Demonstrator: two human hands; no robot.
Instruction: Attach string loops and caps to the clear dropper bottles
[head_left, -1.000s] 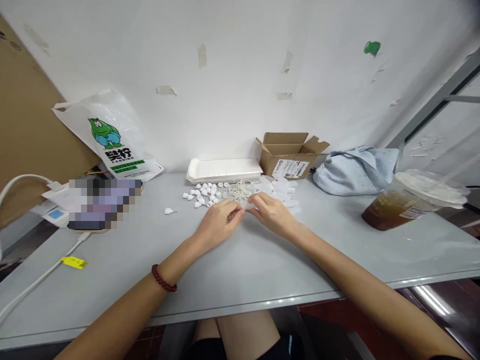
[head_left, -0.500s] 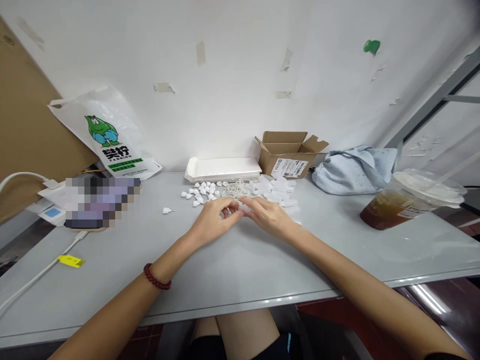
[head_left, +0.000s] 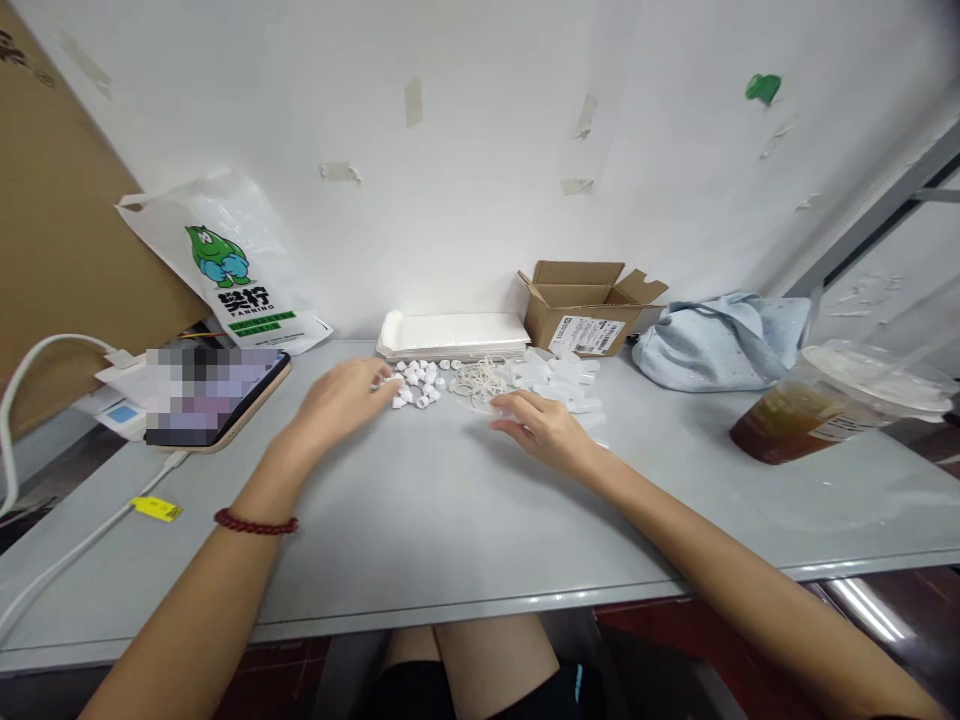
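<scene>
My left hand [head_left: 345, 400] reaches to the left edge of a pile of small white plastic nozzle caps [head_left: 420, 382]. Its fingers are bent and apart from the thumb; the fingertips touch or nearly touch the caps, and I make out nothing held. My right hand [head_left: 546, 428] is raised a little over the tabletop, thumb below and fingers curved above. A faint translucent plastic piece seems to sit at those fingertips, its outline hard to see. Just behind lie a tangle of off-white rubber-band-like loops [head_left: 480, 377] and a heap of clear plastic sleeves [head_left: 559, 372].
A stack of white trays or boxes [head_left: 454, 333] and an open cardboard box [head_left: 577, 315] stand against the wall. On the right are a blue cloth [head_left: 716, 345] and a drink cup [head_left: 795, 410]. A phone [head_left: 217, 400] with its cable and a white bag [head_left: 232, 270] are on the left.
My hands were together in front of the loops. The left has moved left to the caps, covering where a lone pointed white nozzle lay. The right has stayed near its place; the view has shifted slightly.
</scene>
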